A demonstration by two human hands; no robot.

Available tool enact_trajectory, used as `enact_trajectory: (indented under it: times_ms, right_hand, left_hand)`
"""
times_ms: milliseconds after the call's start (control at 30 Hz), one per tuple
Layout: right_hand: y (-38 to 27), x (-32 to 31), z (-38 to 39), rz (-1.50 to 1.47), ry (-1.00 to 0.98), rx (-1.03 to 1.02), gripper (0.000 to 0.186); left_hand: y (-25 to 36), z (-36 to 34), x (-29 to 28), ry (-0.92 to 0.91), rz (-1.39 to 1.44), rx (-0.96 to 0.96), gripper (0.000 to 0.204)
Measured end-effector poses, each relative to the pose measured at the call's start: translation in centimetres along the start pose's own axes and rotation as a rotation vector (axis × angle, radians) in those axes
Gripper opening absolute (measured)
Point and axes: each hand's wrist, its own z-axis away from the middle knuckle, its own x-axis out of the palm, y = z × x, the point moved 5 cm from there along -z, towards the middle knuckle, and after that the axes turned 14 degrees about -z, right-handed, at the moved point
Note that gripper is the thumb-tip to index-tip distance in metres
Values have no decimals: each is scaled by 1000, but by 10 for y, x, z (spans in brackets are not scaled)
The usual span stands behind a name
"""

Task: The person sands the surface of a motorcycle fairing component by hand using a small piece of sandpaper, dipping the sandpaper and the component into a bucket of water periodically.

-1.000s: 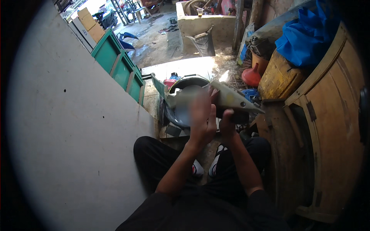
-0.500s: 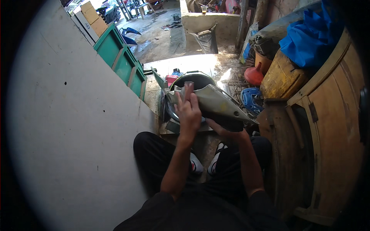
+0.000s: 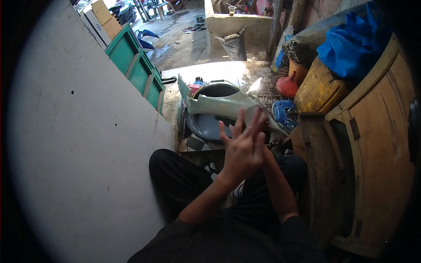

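Observation:
My left hand (image 3: 241, 153) is raised over my lap, back towards me, fingers stretched and spread. By its fingertips is a small greyish-brown patch (image 3: 253, 116), too blurred to name. My right hand (image 3: 267, 153) is behind the left, its fingers mostly hidden. Just beyond, a pale greenish-white curved panel (image 3: 215, 105), like a motorcycle body part, lies across a grey basin (image 3: 206, 127) and the near side of a black bucket (image 3: 218, 90). The left fingertips overlap the panel's right part in view; I cannot tell whether they touch it.
A white board (image 3: 87, 131) stands close on my left, with a green panelled piece (image 3: 136, 65) beyond. On the right are a wooden cabinet (image 3: 381, 140), a yellow jerrycan (image 3: 320, 85), a red funnel (image 3: 287, 84), a blue plastic object (image 3: 285, 115) and a blue sheet (image 3: 351, 48).
My left hand has moved right and nearer to me, off the panel. My right hand has come from under the panel to behind the left. The panel has settled lower, uncovering the basin.

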Motion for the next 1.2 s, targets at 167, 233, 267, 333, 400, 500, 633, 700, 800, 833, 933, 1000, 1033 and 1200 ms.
enact_trajectory:
  times_ms: [167,233,267,333,400,500,633,700,800,833,933,1000,1033,1200]
  right_hand:
    - [6,6,-3,-112,-9,62,45]
    - [4,8,0,-157,-13,77,45]
    - [6,8,4,-175,-10,95,45]
    - [8,6,6,-183,-11,116,45]
    - [7,12,-2,-194,-16,114,45]
    - [5,12,1,-226,-19,133,45]
    - [4,9,3,-256,-23,159,44]
    - [6,12,1,-263,-21,159,44]
    - [4,14,3,-288,-18,172,44]
    - [4,13,3,-290,-15,173,44]
    - [6,13,1,-304,-16,178,44]
    - [8,14,1,-319,-10,182,44]
    - [8,14,1,-331,-10,186,44]
    - [6,11,-4,-336,-9,188,44]
  left_hand:
    - [-48,-15,4,-13,-107,-297,45]
    - [-19,-2,0,2,2,-58,45]
    - [-4,8,-2,0,63,55,44]
    - [-11,3,-2,-42,-74,-32,44]
    - [-46,-15,-1,-59,-106,-325,45]
    - [-12,1,-3,3,-44,-44,43]
    - [-19,-11,-7,-1,-116,-158,42]
    - [-32,-18,-3,20,-146,-253,42]
    - [11,8,-8,0,-19,84,41]
    - [6,5,-9,9,-66,71,41]
    - [-36,-16,-2,43,-264,-255,41]
    - [-17,-5,-6,28,-110,-84,41]
    - [-3,3,-10,24,-73,8,41]
    - [-37,-16,-4,34,-214,-285,41]
